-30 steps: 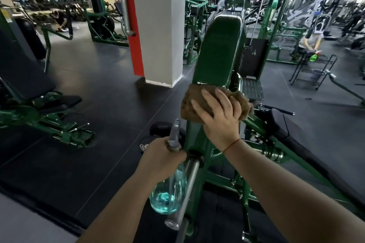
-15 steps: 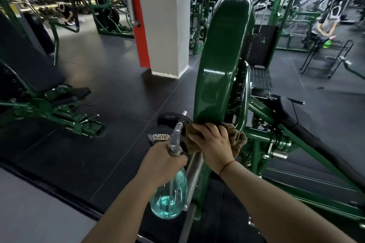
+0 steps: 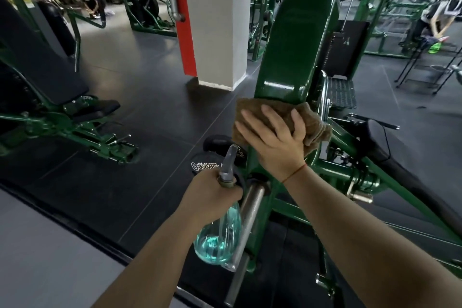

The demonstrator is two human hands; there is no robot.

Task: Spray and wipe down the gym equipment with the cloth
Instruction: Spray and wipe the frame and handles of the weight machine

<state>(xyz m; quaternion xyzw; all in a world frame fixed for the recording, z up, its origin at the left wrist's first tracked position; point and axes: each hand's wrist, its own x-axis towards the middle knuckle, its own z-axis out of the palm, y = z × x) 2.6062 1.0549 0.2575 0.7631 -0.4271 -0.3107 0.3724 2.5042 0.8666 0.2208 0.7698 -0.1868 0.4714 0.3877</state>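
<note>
Brown cloth [image 3: 312, 125] pressed by my right hand [image 3: 275, 142], fingers spread flat, at the green pad [image 3: 297, 40] lower end; below it, my left hand [image 3: 210, 197] clamps the spray bottle [image 3: 220, 240], seemingly at its neck.

Dark rubber floor [image 3: 150, 97] bearing, at centre rear, a white pillar [image 3: 220, 20] with a red stripe [image 3: 183, 20]; near the middle, a lettered black weight plate [image 3: 202, 160]; at the far left edge, a crouching person [image 3: 91, 4]; at the far right edge, a bent-over person [image 3: 435, 17], a green bottle [image 3: 434, 47] and a black wire rack [image 3: 425, 75].

right hand [image 3: 276, 140] presses cloth [image 3: 313, 125] on green arm [image 3: 297, 40] | left hand [image 3: 208, 197] grips spray bottle [image 3: 218, 240]
</note>
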